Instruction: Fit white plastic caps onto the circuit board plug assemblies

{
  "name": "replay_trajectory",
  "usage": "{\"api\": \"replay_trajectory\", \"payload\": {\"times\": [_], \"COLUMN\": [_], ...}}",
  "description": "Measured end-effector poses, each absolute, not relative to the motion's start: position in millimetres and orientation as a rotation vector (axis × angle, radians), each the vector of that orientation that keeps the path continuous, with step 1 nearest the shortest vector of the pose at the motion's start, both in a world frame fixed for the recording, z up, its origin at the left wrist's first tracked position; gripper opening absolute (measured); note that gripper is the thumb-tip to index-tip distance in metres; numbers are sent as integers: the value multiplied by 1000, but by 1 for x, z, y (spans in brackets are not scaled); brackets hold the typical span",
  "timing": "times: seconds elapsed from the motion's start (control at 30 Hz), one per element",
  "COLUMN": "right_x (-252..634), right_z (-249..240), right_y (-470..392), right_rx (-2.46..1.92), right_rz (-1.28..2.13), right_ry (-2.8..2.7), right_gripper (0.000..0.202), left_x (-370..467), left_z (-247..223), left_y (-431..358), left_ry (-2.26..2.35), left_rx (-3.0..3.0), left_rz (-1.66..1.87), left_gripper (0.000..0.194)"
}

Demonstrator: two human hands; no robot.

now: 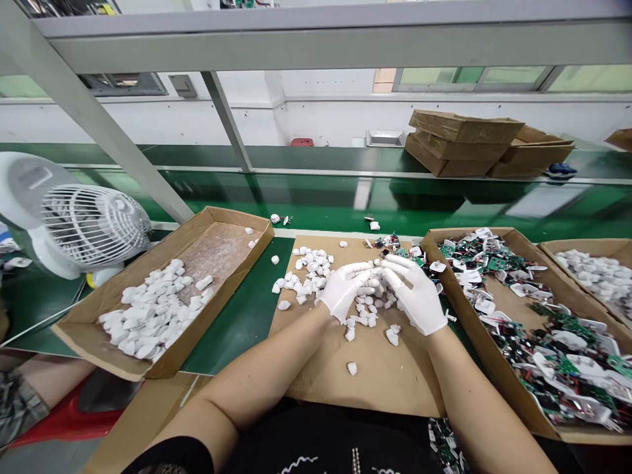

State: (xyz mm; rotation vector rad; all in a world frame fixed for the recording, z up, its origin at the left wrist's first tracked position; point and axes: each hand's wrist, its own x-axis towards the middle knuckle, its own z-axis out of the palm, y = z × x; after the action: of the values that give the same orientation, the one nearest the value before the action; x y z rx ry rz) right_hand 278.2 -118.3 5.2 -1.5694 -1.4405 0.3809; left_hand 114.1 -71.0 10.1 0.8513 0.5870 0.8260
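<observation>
Both my hands wear white gloves and meet over a heap of small white plastic pieces (366,315) on a cardboard sheet (316,368). My left hand (344,289) reaches in from the left, its fingers bent in at the heap's top. From the other side my right hand (417,295) curves over the same spot, thumb apart from the fingers. Their fingertips come together around small white pieces, partly hidden by the gloves. More white pieces (316,266) lie loose left of my left hand. Wired circuit boards (390,241) lie just beyond the hands.
On the left, a cardboard tray (237,263) holds white pieces, beside a white fan (93,217). A tray (459,309) of wired green circuit boards stands right, with another box of white pieces (592,273) beyond. Stacked cardboard boxes (459,148) sit behind. A metal frame crosses above.
</observation>
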Motion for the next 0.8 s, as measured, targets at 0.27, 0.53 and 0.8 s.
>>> {"api": "replay_trajectory", "payload": {"times": [0.27,0.53,0.8], "right_x": [281,279,264], "right_z": [6,2,-7], "right_y": [-121,-119,-122], "right_rx": [-1562,-1561,-1618], "right_rz": [606,639,701], "right_ry": [-1083,-1255,-1254], "right_gripper": [33,48,38], "left_x": [121,111,113], "left_z": [2,-1,-2], "left_y": [-68,-62,-62], "left_ry": [899,713,718], "left_rx": [1281,1594,1525], "left_rz": [877,790,771], "left_gripper": [21,27,36]}}
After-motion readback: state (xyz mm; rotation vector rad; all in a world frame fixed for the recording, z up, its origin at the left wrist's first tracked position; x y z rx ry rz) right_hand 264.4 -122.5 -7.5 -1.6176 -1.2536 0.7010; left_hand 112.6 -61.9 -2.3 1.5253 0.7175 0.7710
